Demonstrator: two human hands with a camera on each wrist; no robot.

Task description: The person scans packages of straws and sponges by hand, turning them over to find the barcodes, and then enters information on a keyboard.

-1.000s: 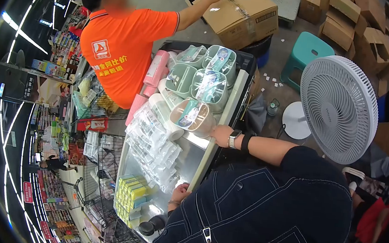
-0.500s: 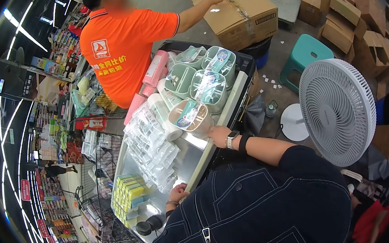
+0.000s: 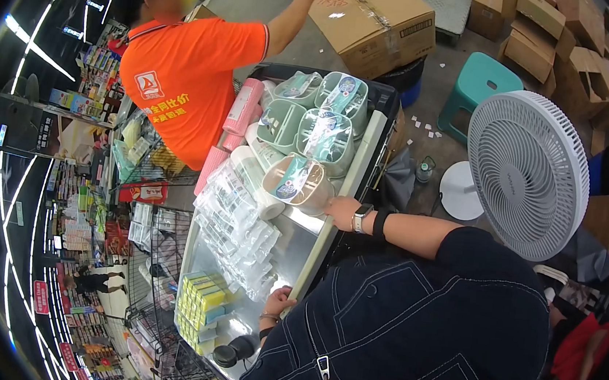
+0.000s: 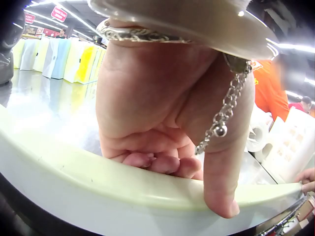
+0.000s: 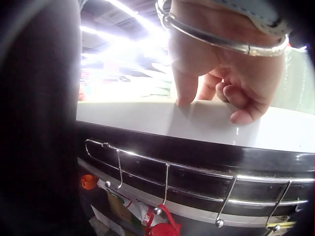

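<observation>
The left hand (image 3: 278, 302) rests on the counter's pale rim (image 3: 305, 269), beside yellow packs (image 3: 202, 301). In the left wrist view that hand (image 4: 170, 113) has loosely bent fingers on the rim (image 4: 98, 179) and its thumb hanging over the outer side. Beside a clear-wrapped brown container (image 3: 298, 180) lies the right hand (image 3: 341, 212), wearing a watch. Seen from the right wrist, the hand (image 5: 226, 73) touches the rim (image 5: 197, 123) with its fingertips, some fingers bent. Neither hand holds an item. Wrapped green containers (image 3: 326, 137), pink rolls (image 3: 244, 107) and clear packets (image 3: 238, 231) are on the counter.
A person in an orange shirt (image 3: 182, 90) stands across the counter, near a large carton (image 3: 375, 25). A white fan (image 3: 529, 175) and a teal stool (image 3: 478, 97) stand behind the right arm. Wire rail hooks (image 5: 167, 187) hang below the rim.
The person in orange has leaned back and drawn the outstretched hand away from the carton, up and to the left. Both my hands stay on the rim.
</observation>
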